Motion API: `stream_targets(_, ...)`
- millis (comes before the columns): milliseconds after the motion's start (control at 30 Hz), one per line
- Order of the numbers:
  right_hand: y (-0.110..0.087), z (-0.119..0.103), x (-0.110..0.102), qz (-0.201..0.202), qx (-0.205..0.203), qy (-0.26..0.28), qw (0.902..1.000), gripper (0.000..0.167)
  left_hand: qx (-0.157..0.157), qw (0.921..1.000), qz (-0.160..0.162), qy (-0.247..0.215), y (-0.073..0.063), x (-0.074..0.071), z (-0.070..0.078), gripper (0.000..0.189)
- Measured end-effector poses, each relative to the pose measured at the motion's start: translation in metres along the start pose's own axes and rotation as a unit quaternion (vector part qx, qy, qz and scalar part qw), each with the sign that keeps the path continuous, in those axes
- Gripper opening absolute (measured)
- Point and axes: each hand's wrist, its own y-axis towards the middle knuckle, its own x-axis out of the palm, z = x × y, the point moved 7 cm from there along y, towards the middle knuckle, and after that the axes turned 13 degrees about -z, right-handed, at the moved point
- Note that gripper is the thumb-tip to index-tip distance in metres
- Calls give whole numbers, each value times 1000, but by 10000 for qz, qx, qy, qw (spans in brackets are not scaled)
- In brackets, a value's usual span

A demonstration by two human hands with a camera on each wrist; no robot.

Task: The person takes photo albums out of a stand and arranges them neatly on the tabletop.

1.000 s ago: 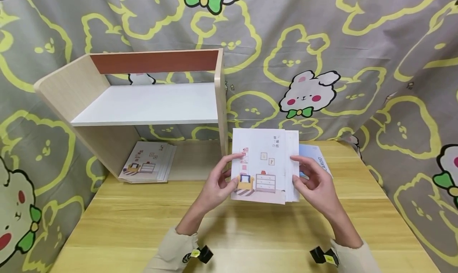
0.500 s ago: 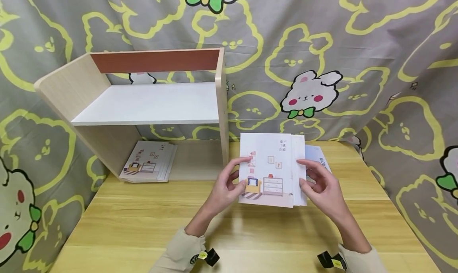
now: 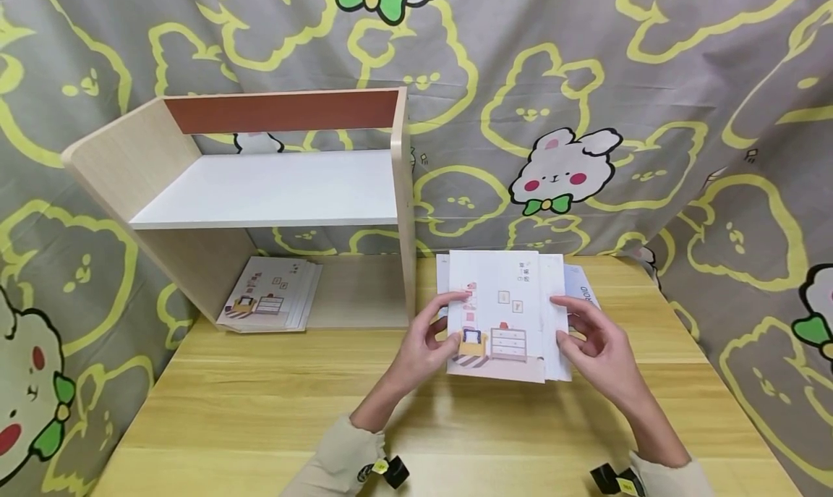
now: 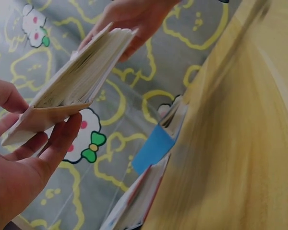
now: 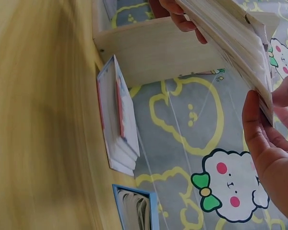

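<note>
Both hands hold a white book (image 3: 497, 316) with a small bedroom drawing on its cover, raised over the table. My left hand (image 3: 426, 345) pinches its left edge between thumb and fingers. On the opposite side, my right hand (image 3: 599, 345) grips a paler strip that sticks out past the cover. The left wrist view shows the book's thick page block (image 4: 86, 72) above the tabletop, with the left hand (image 4: 24, 163) at its near end. From the right wrist view, the right hand's fingers (image 5: 253, 120) press against the book's lower end.
A wooden shelf unit (image 3: 402, 193) with a white upper board stands at the left. Similar books (image 3: 263, 294) lie stacked in its lower compartment. Behind the held book lie a blue book (image 3: 581, 287) and a white, red-edged book (image 5: 117, 115). A patterned curtain (image 3: 455, 85) hangs behind.
Both hands have moved the book to the right and slightly nearer the person. A strip of a book behind it now shows at its left. The grip looks the same.
</note>
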Motion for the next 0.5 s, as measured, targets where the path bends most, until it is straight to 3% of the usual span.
stream_targets(200, -5, 2, -4, 27, 91, -243, 9997, 50, 21, 10000, -25, 55, 2, 5, -5, 62)
stream_targets(500, -14, 8, -8, 23, 155, -166, 9997, 48, -112, 9998, -68, 117, 2, 13, -16, 60)
